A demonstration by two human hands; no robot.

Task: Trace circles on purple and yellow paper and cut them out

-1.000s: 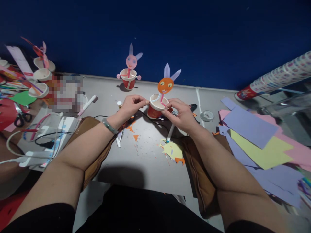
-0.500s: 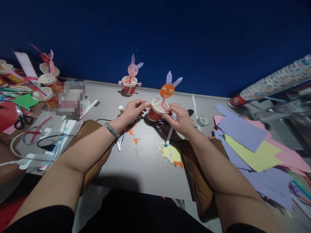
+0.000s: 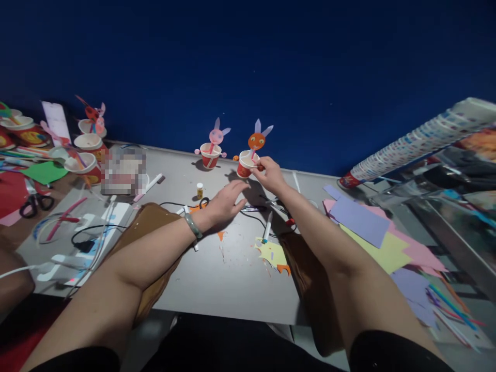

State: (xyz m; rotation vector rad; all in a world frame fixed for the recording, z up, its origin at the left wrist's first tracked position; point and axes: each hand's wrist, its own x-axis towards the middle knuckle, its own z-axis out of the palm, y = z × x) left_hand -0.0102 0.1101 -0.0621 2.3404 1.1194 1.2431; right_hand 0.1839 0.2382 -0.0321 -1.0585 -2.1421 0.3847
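Note:
A red-and-white paper cup (image 3: pixel 244 170) stands towards the back of the table. From it rises an orange paper face (image 3: pixel 256 140) with yellow eyes and purple ears. My right hand (image 3: pixel 270 174) grips the right side of this cup with bent fingers. My left hand (image 3: pixel 225 204) is below and left of the cup, palm down, fingers stretched and holding nothing. To the left of that cup is a second cup (image 3: pixel 210 161) bearing a pink rabbit face (image 3: pixel 216 136). A small bottle (image 3: pixel 200 191) with a white cap stands beyond my left wrist.
Scissors (image 3: pixel 277 207), a marker (image 3: pixel 267 228) and yellow paper scrap (image 3: pixel 272 252) lie between my arms. Coloured paper sheets (image 3: pixel 360 221) and a long stack of paper cups (image 3: pixel 411 142) are on the right. Cords, black scissors (image 3: pixel 35 202) and more cups (image 3: pixel 87 165) occupy the left.
The orange-faced cup has moved back, closer to the pink rabbit cup, with my right hand on it. My left hand has come away from the cup's orange side disc and lowered, fingers extended.

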